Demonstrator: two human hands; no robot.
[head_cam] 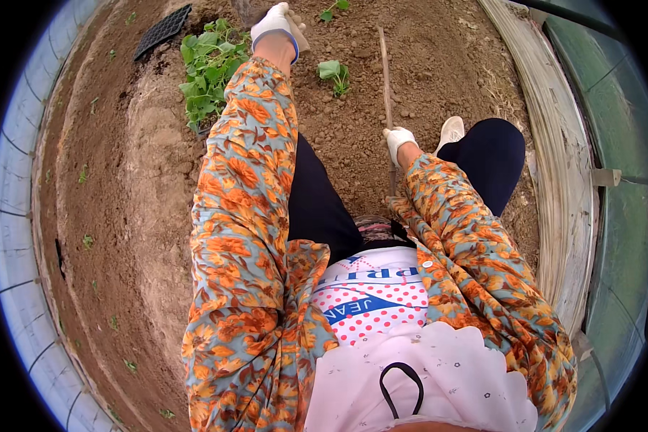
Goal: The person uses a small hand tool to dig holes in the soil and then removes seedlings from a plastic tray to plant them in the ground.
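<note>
My left hand (275,27), in a white work glove with a blue cuff, reaches far forward with its fingers curled. A grey-brown tool-like piece (242,11) shows beside it, cut off by the top edge; whether the hand grips it is unclear. Low on the right, my right hand (398,141), also gloved, is closed around a thin wooden stick (385,75) that runs forward over the soil. Between the hands a young broad-leaved seedling (333,75) stands in the soil (351,151). Another seedling (333,9) grows farther ahead. Leafy seedlings (208,70) crowd together beside my left forearm.
A black plastic cell tray (162,32) lies at the upper left. Small plants (88,241) grow in a row along the left bed. Pale plastic sheeting (534,135) edges the right side, beside the greenhouse wall (610,108). My shoe (452,132) rests near the right hand.
</note>
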